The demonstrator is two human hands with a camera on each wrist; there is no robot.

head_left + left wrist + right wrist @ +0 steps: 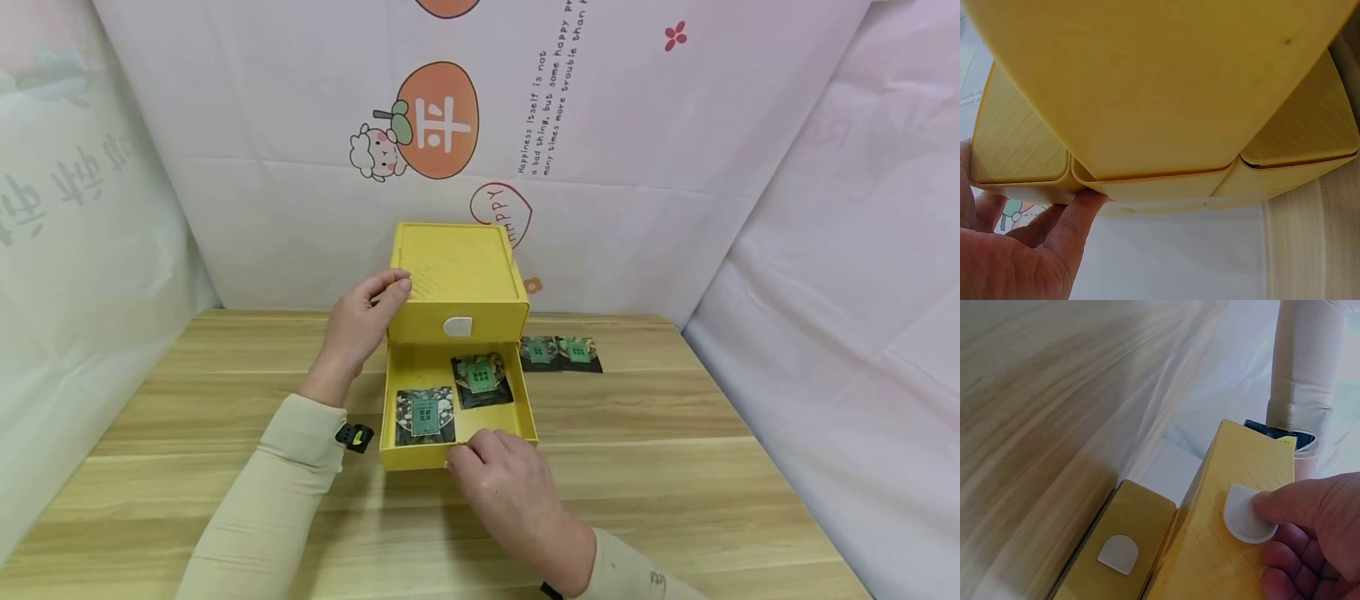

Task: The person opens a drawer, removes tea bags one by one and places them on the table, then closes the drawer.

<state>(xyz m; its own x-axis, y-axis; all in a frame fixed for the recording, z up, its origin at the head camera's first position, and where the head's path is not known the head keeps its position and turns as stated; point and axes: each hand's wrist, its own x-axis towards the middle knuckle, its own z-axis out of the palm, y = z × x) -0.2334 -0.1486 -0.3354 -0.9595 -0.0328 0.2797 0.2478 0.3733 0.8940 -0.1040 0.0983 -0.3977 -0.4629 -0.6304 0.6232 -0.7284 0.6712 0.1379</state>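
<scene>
A yellow storage box (459,262) with stacked drawers stands on the table. Its pulled-out drawer (397,457) sits below a closed top drawer (420,322). Two flat dark packets with green labels lie inside, one packet (425,415) at the front left, another packet (482,380) further back. My left hand (360,321) grips the box's upper left edge, thumb near the top corner, with some fingers against the side in the left wrist view. At the pulled-out drawer's front, my right hand (510,492) has its thumb on the white tab handle (1244,515), other fingers curled beside it.
Right of the box, two more green-labelled packets (558,353) lie side by side on the wooden table (645,467). A closed lower drawer (1100,528) with a white tab shows in the right wrist view. A printed white curtain (300,208) hangs close behind the box.
</scene>
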